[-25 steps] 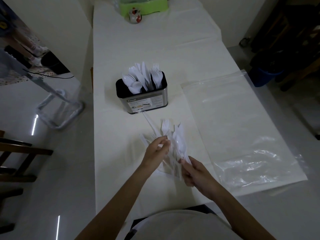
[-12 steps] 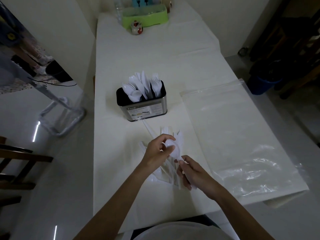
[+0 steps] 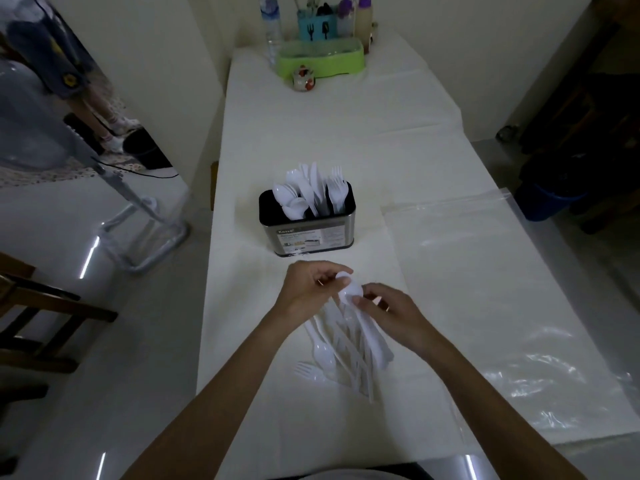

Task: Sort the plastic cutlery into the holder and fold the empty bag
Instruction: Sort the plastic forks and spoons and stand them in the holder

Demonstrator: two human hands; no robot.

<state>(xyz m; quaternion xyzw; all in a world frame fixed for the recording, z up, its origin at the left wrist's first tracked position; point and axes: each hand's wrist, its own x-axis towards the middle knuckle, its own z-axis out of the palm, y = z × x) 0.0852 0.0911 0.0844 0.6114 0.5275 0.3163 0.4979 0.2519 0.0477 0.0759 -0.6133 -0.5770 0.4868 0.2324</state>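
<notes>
Long white table [image 3: 346,133], sorting partly done, both hands on one spoon.

Toward the left edge at mid-table stands the holder [image 3: 311,237], already filled in groups: spoons on the left, knives in the middle, forks on the right. Nearer the front edge a mixed pile of loose cutlery [image 3: 346,355] waits to be sorted. Just above it the left hand [image 3: 306,292] pinches the bowl of a spoon [image 3: 350,291], and the right hand [image 3: 393,311] grasps it lower down. Along the right edge the bag [image 3: 502,306] lies flat, apparently empty, and unfolded. By my reading the pile comes first and the folding last.
</notes>
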